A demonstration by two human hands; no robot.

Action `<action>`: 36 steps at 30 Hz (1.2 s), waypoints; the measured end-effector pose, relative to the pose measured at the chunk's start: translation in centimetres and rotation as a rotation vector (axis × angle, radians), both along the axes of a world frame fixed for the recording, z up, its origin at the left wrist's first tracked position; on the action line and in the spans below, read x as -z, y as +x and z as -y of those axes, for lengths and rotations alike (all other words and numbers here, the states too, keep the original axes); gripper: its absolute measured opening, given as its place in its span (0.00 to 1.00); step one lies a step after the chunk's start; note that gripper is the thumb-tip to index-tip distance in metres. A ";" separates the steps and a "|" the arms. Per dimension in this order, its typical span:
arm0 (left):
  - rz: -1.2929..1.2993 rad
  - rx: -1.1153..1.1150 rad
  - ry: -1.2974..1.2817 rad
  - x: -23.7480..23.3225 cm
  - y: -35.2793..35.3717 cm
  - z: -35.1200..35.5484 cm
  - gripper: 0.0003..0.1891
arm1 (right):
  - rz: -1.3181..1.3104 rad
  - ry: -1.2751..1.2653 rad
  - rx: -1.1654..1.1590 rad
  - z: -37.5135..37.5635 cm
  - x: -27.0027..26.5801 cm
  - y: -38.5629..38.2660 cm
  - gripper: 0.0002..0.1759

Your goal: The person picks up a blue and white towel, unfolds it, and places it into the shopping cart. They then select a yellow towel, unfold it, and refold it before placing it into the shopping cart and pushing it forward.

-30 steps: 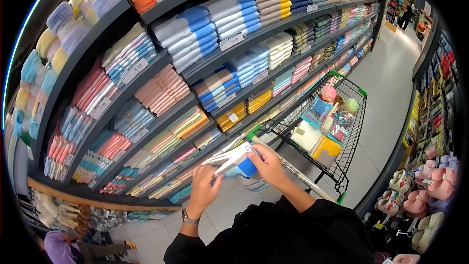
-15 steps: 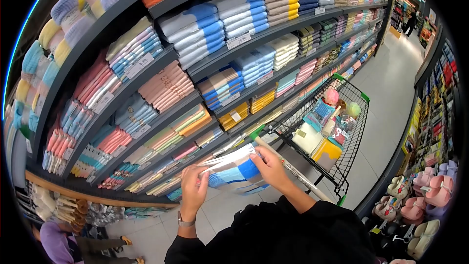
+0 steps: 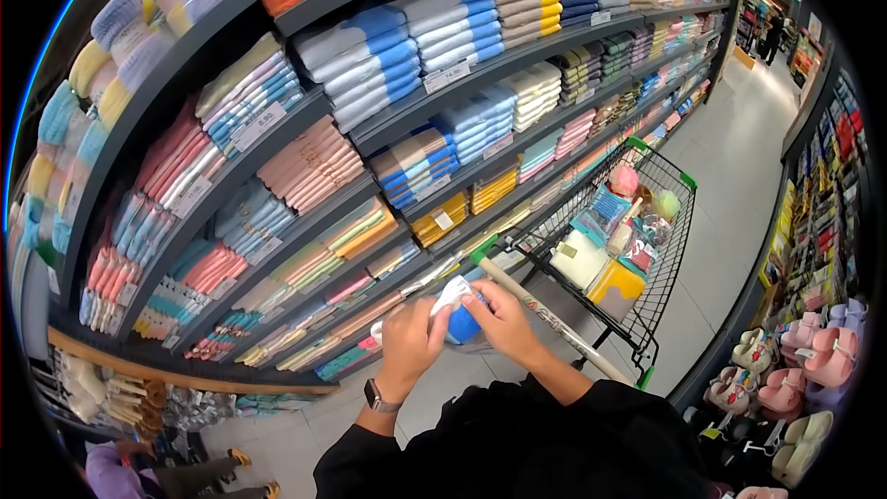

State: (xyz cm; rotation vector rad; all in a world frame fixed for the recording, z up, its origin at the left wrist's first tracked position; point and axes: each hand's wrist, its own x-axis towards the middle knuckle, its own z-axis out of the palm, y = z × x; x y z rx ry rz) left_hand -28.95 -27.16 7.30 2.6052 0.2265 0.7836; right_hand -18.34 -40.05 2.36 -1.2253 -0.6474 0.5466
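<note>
A folded towel (image 3: 465, 325), blue with a white edge, is held between my two hands in front of the shelves. My left hand (image 3: 412, 340), with a watch on its wrist, is closed on the towel's left part and hides much of it. At the towel's right side, my right hand (image 3: 500, 318) pinches the white edge between thumb and fingers. The hands are close together, and only the towel's white edge and a blue patch show between them. Similar blue striped towels (image 3: 414, 164) lie stacked on the shelf beyond.
A shopping cart (image 3: 682, 245) stands to the right, its handle (image 3: 564, 333) beside my right hand. It carries a yellow-and-grey folded towel (image 3: 617, 288), a cream one (image 3: 577, 259) and other goods. Slippers (image 3: 825, 360) hang at the right. Another person (image 3: 115, 471) is at lower left.
The towel was spread between my hands with its blue stripes showing. Now my hands are nearer each other, the left one moved right, and the towel is gathered and mostly covered.
</note>
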 end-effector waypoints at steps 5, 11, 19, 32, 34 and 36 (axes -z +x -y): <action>0.040 0.092 -0.017 0.8 0.0 -0.7 0.08 | -0.124 -0.021 -0.189 1.4 0.2 0.7 0.13; -0.011 0.162 -0.152 -0.9 -0.4 -1.4 0.07 | -0.041 -0.162 -0.404 3.0 1.1 0.9 0.25; -0.094 0.200 -0.258 -1.5 -0.6 -1.3 0.07 | -0.024 -0.432 -0.647 3.9 -0.4 1.5 0.26; -0.150 0.304 -0.265 -1.8 -0.4 -1.4 0.11 | -0.015 -0.336 -0.535 3.5 0.7 0.6 0.19; -0.123 0.335 -0.262 -1.8 -0.3 -1.6 0.11 | 0.015 -0.293 -0.522 3.3 1.3 0.3 0.19; -0.129 0.341 -0.266 -2.0 -0.3 -1.5 0.11 | 0.049 -0.268 -0.501 3.2 2.1 0.1 0.18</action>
